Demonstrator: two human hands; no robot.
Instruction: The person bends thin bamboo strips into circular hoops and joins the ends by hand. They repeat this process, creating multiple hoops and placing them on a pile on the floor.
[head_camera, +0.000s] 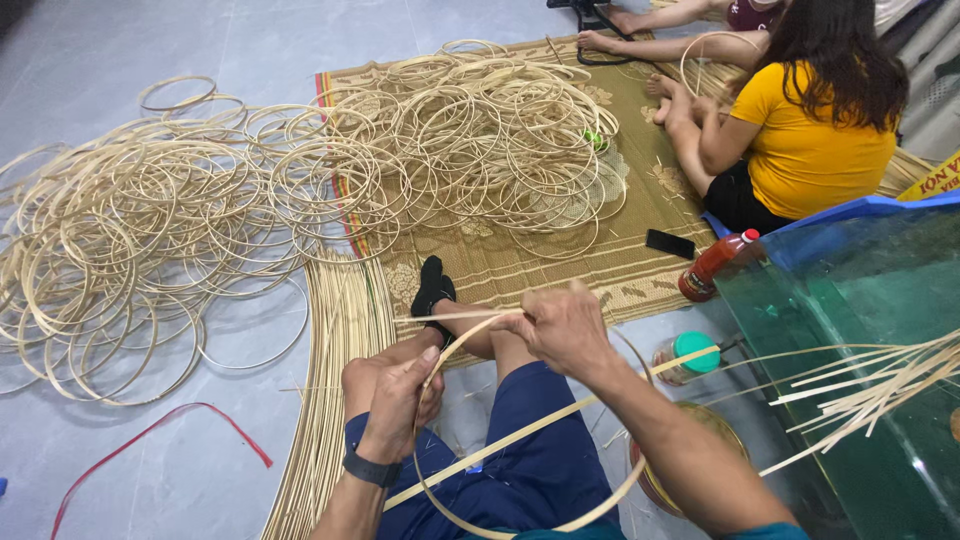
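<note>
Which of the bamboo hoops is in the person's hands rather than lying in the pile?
The unfinished hoop curving over the lap, gripped by the left hand and right hand; the others lie heaped on the floor and mat.

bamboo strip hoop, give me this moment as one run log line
left hand: grips bamboo strip | right hand: pinches strip ends | strip: bent into loop over lap | pile of hoops: on floor and mat

We wear dark blue shorts (540, 450), a black sock (432, 285), a black wristband (370, 468) and a teal sleeve (765, 533).
</note>
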